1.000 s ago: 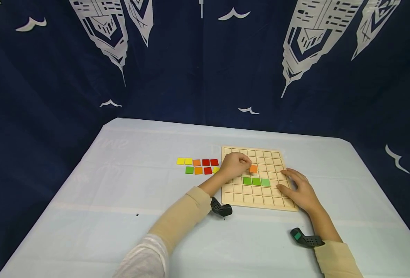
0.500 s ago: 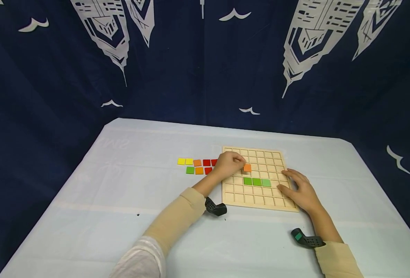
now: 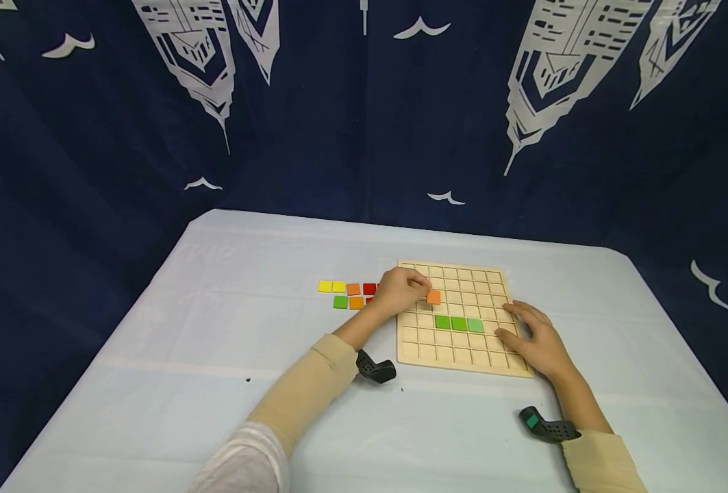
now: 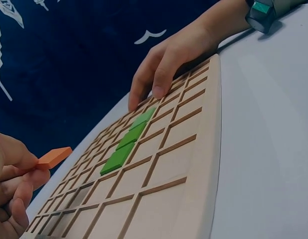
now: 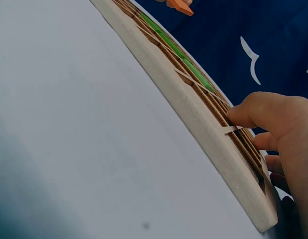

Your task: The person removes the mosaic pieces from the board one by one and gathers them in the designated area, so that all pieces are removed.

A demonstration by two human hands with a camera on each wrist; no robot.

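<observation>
My left hand (image 3: pixel 400 291) pinches an orange square tile (image 3: pixel 434 297) between thumb and fingertips, held over the left part of a wooden grid board (image 3: pixel 450 355). In the left wrist view, the orange tile (image 4: pixel 55 157) juts out from the fingertips above the grid. Three green tiles (image 3: pixel 459 324) sit side by side in a row of the board's cells, the rightmost one paler. My right hand (image 3: pixel 539 346) rests at the board's right edge with fingers spread. The right wrist view shows its thumb (image 5: pixel 243 112) on the grid and the other fingers partly hidden behind the rim.
Left of the board lie several loose tiles: yellow (image 3: pixel 331 286), orange (image 3: pixel 354 289), red (image 3: pixel 369 289) and green (image 3: pixel 340 302). My left forearm and hand hide part of this group. A white-covered table (image 3: pixel 172 342) ends at a dark blue curtain (image 3: pixel 314 137).
My left hand has moved left over the board, carrying the orange tile with it, and now covers more of the loose tiles. The right hand keeps its place on the board.
</observation>
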